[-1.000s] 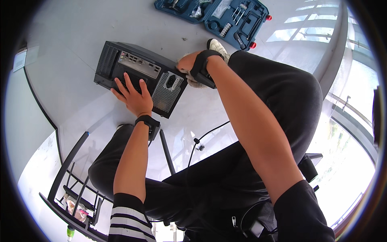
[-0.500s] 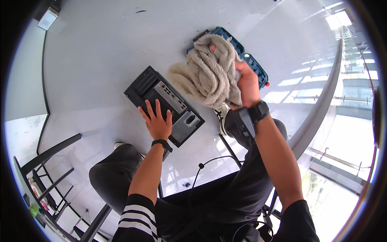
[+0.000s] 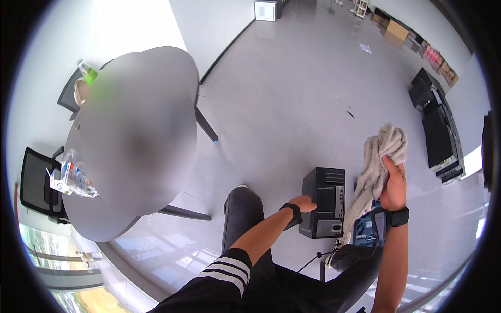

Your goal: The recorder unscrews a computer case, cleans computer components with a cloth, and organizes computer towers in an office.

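A black computer case point(image 3: 310, 201) lies on the floor in front of me, its back panel with ports and a power socket facing up. My left hand point(image 3: 302, 204) is at its left edge, fingers curled against it, partly hidden. To the right of the case, my right hand point(image 3: 395, 183) is closed around a bunched beige-grey towel point(image 3: 369, 167). The towel hangs down toward the case's right side, and I cannot tell whether it touches. Under the right wrist lies a blue open toolbox point(image 3: 364, 232), partly covered by the towel and my arm.
A round grey table point(image 3: 182, 68), largely blurred, stands at left with a plastic bag point(image 3: 75, 180) on it. Mesh chairs point(image 3: 39, 182) are beside it. More black computer cases point(image 3: 438, 133) line the right wall. A cardboard box point(image 3: 396, 32) is far off. A cable point(image 3: 313, 257) crosses near my legs.
The view has swung left and up, bringing the table and far floor in. My left hand has shifted from flat on the case to its edge. The towel, still held, now hangs longer.
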{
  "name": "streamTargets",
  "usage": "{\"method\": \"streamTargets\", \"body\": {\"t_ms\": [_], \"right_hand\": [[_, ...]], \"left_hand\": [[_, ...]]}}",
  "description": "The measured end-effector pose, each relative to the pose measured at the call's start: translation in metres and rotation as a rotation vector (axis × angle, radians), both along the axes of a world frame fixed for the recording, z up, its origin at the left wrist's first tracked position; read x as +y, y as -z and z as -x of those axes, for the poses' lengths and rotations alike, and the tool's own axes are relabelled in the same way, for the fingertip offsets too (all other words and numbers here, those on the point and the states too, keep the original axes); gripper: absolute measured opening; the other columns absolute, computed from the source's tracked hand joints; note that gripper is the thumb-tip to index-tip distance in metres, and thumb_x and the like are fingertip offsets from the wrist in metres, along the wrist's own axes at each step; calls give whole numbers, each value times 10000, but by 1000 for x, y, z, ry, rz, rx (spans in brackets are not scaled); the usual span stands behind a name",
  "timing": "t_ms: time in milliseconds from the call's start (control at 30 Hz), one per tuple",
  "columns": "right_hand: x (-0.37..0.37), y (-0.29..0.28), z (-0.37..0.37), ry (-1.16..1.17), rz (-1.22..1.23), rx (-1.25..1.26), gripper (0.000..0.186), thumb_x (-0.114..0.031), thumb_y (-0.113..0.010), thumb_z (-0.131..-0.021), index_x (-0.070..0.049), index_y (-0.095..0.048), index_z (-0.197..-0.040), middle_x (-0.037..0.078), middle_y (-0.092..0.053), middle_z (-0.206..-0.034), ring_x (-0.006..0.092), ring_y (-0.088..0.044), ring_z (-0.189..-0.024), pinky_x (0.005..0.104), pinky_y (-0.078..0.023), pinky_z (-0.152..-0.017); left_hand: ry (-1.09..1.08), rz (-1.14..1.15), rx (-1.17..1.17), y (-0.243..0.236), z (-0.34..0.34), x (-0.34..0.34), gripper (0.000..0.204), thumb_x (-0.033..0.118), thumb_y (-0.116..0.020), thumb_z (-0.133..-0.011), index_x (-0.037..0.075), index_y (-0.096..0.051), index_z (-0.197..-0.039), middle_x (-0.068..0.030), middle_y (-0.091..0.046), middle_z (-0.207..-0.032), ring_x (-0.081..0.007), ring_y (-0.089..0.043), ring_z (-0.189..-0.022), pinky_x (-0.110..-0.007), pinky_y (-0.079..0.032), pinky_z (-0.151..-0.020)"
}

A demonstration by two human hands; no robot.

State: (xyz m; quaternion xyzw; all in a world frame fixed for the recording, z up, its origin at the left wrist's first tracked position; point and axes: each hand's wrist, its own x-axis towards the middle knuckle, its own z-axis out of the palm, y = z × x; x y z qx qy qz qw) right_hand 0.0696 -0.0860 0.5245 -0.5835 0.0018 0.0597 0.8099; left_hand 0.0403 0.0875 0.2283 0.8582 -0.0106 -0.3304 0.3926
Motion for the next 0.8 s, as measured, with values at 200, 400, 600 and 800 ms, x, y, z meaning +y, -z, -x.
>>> {"method": "streamTargets", "body": {"t_ms": [200, 400, 600, 800], "right_hand": [[161, -87, -15, -204, 262, -412, 370, -155, -656, -921, 49, -568, -1216, 103, -644, -1157, 166, -609, -1044, 302, -483, -895], [354, -176, -59, -452, 336, -888, 381, -243, -695, -872, 55, -614, -1095, 113, -669, -1028, 172, -627, -853, 312, -505, -727], [380, -161, -60, -340, 728, -913, 550, -150, -595, -795, 109, -512, -1273, 289, -637, -1118, 313, -631, -1058, 313, -491, -894], [135, 2, -88, -93, 1027, -458, 388, -248, -640, -845, -21, -630, -1160, 150, -672, -1133, 273, -645, -1001, 353, -481, -896]], "left_hand": [[-493, 444, 192, -23, 17, 80, 458, 410, -537, -836, 35, -604, -1091, -120, -673, -933, -237, -648, -811, -395, -514, -683], [-665, 602, 150, -30, 15, 97, 377, 383, -542, -828, 34, -582, -962, -103, -656, -880, -211, -614, -736, -348, -482, -642], [-690, 675, 75, -31, 2, 94, 300, 320, -541, -869, 26, -594, -893, -89, -641, -779, -166, -593, -645, -336, -484, -582], [-582, 525, 151, -37, 7, 85, 296, 322, -552, -843, 38, -579, -917, -79, -641, -837, -172, -601, -723, -335, -478, -639]]}}
